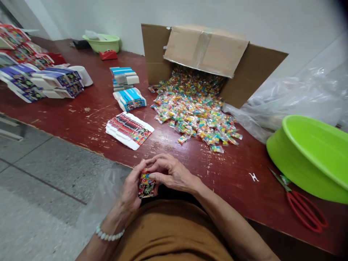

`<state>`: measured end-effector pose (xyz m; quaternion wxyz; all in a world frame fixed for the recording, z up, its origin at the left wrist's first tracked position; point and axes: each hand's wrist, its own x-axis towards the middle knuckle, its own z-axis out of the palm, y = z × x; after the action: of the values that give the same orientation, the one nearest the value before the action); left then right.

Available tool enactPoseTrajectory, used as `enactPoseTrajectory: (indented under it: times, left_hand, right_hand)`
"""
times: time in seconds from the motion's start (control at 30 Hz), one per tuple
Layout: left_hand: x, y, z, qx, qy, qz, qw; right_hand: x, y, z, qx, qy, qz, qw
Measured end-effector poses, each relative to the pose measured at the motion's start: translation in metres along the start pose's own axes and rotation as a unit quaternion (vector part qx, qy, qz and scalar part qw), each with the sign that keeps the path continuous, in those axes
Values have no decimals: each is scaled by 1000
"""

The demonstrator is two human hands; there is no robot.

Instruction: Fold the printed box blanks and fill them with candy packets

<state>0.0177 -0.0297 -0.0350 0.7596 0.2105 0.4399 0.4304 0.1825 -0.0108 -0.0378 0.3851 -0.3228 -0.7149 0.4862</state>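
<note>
Wrapped candy (195,116): heaped on surface (223,177), at carton (203,47) mouth.
Scissors (304,208): beside green basin (284,159).
Small box (146,188): in left hand (130,190), narrow grip.
Right hand (175,174): thumb at box top; closure unclear.

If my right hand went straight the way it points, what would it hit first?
Probably the small red box in your left hand; your right hand seems at its top, though depth is unclear.

I note red-handled scissors (289,192) near a white scrap (254,177). I log a red dispenser (108,55) beside a pale-green basin (104,44).
</note>
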Motion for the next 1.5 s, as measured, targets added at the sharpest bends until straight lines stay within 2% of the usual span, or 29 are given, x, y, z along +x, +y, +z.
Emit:
enactPoseTrajectory:
  times: [0.03, 0.1, 0.17, 0.2, 0.27, 0.3, 0.4, 0.5, 0.57, 0.63, 0.7, 0.8, 0.83, 0.87, 0.9, 0.97, 1.0, 1.07, 1.13, 1.2, 1.3, 1.4, 1.5]
  left_hand:
    - [0, -1, -2, 4, 14, 3, 1000]
    - [-2, -5, -13, 31, 34, 16, 999]
    - [-5, -8, -30, 87, 60, 49, 993]
    - [-7, -9, -41, 123, 85, 73, 986]
    - [-9, -9, -64, 196, 162, 119, 960]
    - [-10, -8, -75, 229, 196, 139, 943]
    - [-8, -4, -97, 273, 262, 198, 904]
    - [-3, -3, -102, 261, 267, 225, 900]
    - [1, -3, -98, 255, 257, 245, 900]
    - [6, -2, -92, 262, 243, 280, 891]
    - [9, 4, -85, 284, 242, 332, 867]
    - [8, 22, -72, 303, 255, 409, 822]
    - [7, 28, -67, 297, 244, 412, 826]
    - [5, 33, -61, 283, 216, 395, 847]
    - [2, 38, -54, 260, 169, 352, 883]
    - [-2, 40, -40, 201, 35, 198, 959]
    - [-5, 38, -33, 168, -40, 113, 978]
    - [-8, 30, -21, 110, -164, -10, 980]
    - [-10, 20, -13, 70, -225, -49, 971]
    - [-11, 13, -8, 65, -218, -30, 973]
    - [-13, 12, -5, 95, -155, 15, 983]
    - [-15, 16, -3, 124, -105, 31, 986]
    - [-16, 18, 0, 137, -51, 50, 988]
  right_hand:
    - [4, 3, 0, -11, -13, -2, 1000]
    - [19, 12, 0, 1, -29, 37, 999]
    - [43, 22, -1, -15, 10, 100, 995]
    - [57, 28, -3, -51, 54, 132, 988]
    - [87, 38, -7, -174, 137, 161, 962]
    - [100, 42, -9, -224, 155, 176, 946]
    - [129, 51, -9, -323, 150, 224, 907]
    - [138, 55, -2, -355, 143, 247, 890]
    - [139, 57, 1, -334, 169, 251, 893]
    - [138, 59, 1, -244, 230, 248, 909]
    - [133, 59, -5, -123, 278, 239, 922]
    - [115, 51, -18, -14, 269, 222, 937]
    - [105, 46, -22, 12, 246, 208, 947]
    - [95, 40, -25, 49, 221, 188, 956]
    - [85, 34, -28, 120, 172, 155, 965]
    - [66, 23, -28, 224, 92, 113, 963]
    - [59, 17, -26, 262, 61, 105, 958]
    - [48, 9, -21, 295, 34, 110, 948]
    - [42, 1, -16, 314, 29, 112, 942]
    - [38, -6, -13, 328, 30, 112, 937]
    - [33, -16, -12, 346, 13, 121, 930]
    - [27, -24, -11, 378, -21, 128, 917]
    - [21, -27, -5, 392, -25, 148, 908]
